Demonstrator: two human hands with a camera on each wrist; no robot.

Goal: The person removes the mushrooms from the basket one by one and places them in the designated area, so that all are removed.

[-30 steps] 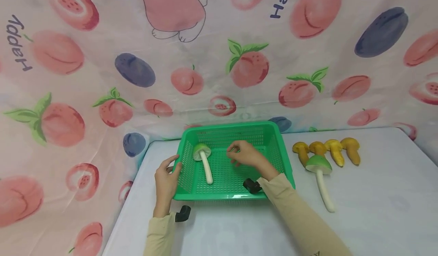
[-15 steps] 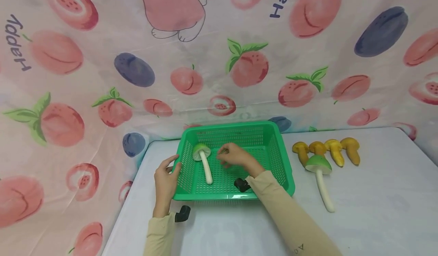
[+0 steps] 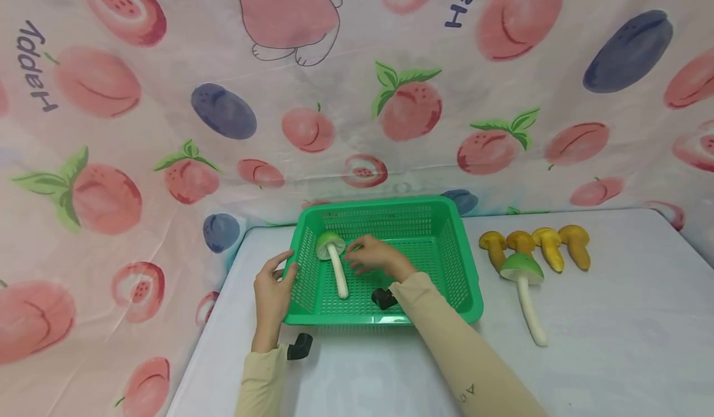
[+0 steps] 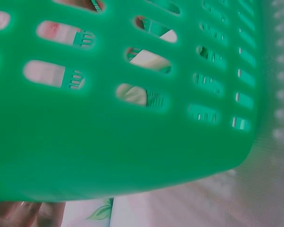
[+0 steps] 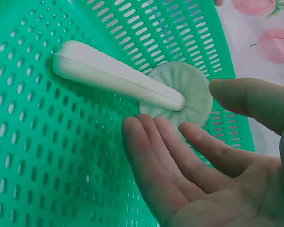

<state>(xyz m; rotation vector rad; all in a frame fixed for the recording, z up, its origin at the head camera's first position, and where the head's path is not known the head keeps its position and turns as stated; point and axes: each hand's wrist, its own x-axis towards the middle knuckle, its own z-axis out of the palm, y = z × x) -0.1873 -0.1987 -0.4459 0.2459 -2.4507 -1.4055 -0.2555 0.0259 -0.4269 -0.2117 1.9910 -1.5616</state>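
Note:
A green plastic basket (image 3: 446, 293) stands on the table, and my left hand (image 3: 273, 296) holds its left rim. In the left wrist view the perforated basket wall (image 4: 99, 137) covers most of that hand; a few fingers (image 4: 47, 215) show at the rim. A toy mushroom (image 3: 337, 271) with a green cap and long white stem lies inside, at the basket's left. My right hand (image 3: 376, 256) is above the basket floor, just right of this mushroom. In the right wrist view its fingers (image 5: 163, 156) are spread near the pale cap underside (image 5: 199, 87), with nothing held.
Right of the basket, another green-capped mushroom (image 3: 530, 305) lies with its stem toward me. Behind it several yellow-brown mushrooms (image 3: 549, 250) form a row. A fruit-print cloth (image 3: 346, 82) hangs behind the white table (image 3: 625, 318).
My right hand has moved left inside the basket, from its middle to beside the mushroom. The left hand stays at the rim.

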